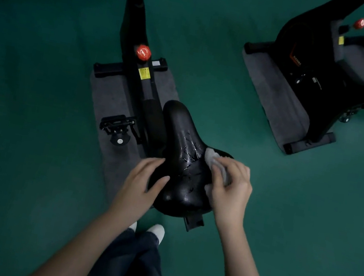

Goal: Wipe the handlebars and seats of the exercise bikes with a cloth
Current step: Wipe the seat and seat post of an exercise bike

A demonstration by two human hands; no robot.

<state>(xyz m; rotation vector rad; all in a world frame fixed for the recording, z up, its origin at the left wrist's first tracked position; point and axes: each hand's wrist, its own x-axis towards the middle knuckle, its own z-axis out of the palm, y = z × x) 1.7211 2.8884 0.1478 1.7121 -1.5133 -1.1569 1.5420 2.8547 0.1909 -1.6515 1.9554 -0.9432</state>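
Dark trousers (134,265) and white shoes (156,230) stand just behind the seat (183,152). The left hand (144,180), fingers straight, rests on its left flank, steadying it. Its firm, cracked, glossy skin probably wipes slick. The right hand (232,186) clutches the soft grey cloth (210,155), pressed on the seat's right rear; best held wadded under the fingers.

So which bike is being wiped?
The nearer bike: the left hand rests on its seat, the right hand holds the cloth there. The other bike stands untouched.
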